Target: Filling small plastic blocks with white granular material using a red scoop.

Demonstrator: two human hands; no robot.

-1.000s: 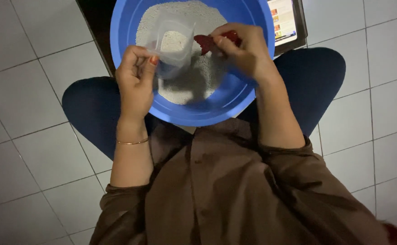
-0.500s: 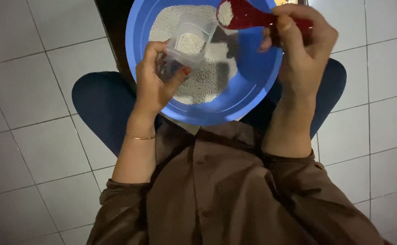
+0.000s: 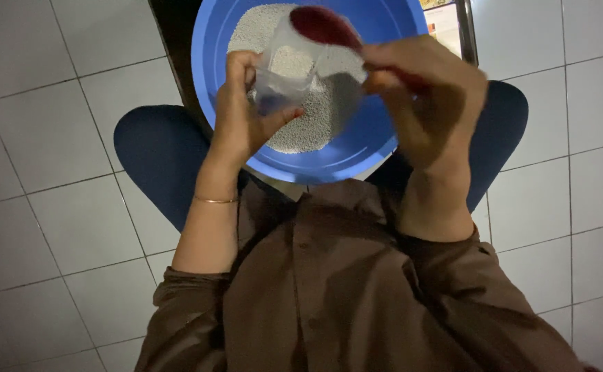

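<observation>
- The left hand (image 3: 243,120) is closed around a small clear plastic bag (image 3: 289,72), fingers curled at its left side and the thumb pressed under its lower edge; the bag's mouth is held open and faces up.
- The bag already has pale white granules in it — they show through the plastic near the top.
- The right hand (image 3: 422,103) is clenched on the handle of a red scoop (image 3: 323,27); the handle itself is hidden inside the fist, so only the rounded red bowl shows.
- The scoop's bowl is tipped over the bag's open mouth, touching or just above its rim — which of the two I cannot tell.
- Both hands and the bag sit above a round blue basin (image 3: 377,148), which rests on the person's lap between the knees.
- The basin holds a heap of the same white granules (image 3: 315,124), piled toward its left and middle, with bare blue showing on the right.
- A thin gold bangle (image 3: 213,200) circles the left wrist.
- The person wears a brown long-sleeved shirt (image 3: 329,289), and the floor (image 3: 53,227) around is pale square tile.
</observation>
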